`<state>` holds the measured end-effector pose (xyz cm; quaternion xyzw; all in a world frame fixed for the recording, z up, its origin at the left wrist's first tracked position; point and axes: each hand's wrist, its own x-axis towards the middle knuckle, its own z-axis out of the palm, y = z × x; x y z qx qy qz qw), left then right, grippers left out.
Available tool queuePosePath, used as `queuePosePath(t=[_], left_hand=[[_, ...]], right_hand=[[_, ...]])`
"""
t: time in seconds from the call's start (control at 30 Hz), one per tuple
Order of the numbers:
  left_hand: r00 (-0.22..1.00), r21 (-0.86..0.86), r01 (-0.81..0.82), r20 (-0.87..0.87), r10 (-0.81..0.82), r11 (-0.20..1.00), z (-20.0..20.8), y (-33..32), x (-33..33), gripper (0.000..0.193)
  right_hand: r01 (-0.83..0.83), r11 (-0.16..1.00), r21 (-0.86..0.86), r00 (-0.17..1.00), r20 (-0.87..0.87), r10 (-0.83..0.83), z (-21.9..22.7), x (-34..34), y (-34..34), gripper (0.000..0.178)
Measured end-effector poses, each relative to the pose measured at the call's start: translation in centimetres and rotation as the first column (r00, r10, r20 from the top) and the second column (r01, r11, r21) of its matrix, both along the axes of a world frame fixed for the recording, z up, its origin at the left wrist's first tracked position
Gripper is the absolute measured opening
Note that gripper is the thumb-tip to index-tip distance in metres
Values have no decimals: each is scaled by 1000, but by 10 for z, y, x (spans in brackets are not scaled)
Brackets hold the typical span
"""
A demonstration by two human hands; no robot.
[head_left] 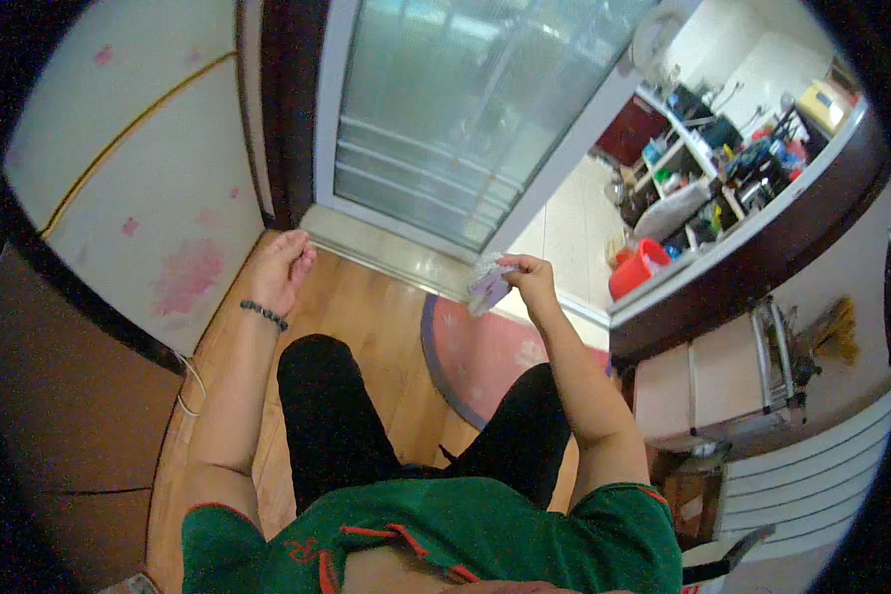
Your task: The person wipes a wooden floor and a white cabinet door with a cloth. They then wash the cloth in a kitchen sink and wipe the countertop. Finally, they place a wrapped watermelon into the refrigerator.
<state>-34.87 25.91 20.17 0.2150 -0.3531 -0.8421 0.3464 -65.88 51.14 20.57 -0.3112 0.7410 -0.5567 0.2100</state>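
My left hand (285, 267), a dark beaded bracelet at its wrist, is raised over the wooden floor near the cabinet. Its fingers are curled together, and whether something small is between them I cannot make out. In my right hand (530, 278) I pinch a small, thin, pale purple and whitish piece (488, 288) between thumb and fingers. It looks soft or filmy, but its kind is unclear. It hangs above the edge of a pink rug (473, 351), and the two hands are well apart.
A sliding glass door (426, 119) stands ahead, its track along the floor. Through the opening at right are a red bucket (640, 269) and cluttered shelves. A white flowered cabinet (153, 198) rises at left, with a white cable (196, 384) by its base.
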Motion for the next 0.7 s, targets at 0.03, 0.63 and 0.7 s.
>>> queuePosePath(t=[0.03,0.63,0.7], left_hand=[[998,-14,49,32,-48,999,-7,-5,-22,6],[488,-153,844,618,-617,515,-379,-38,-528,18],[381,-80,894,653,-655,441,-353,-1,-573,20]], right_hand=[[16,1000,8,1000,3,-16,-12,-12,8,24],[-403,746,531,841,536,73,-396,-380,9,20],[-342,802,490,851,523,44,-395,-413,21,19]])
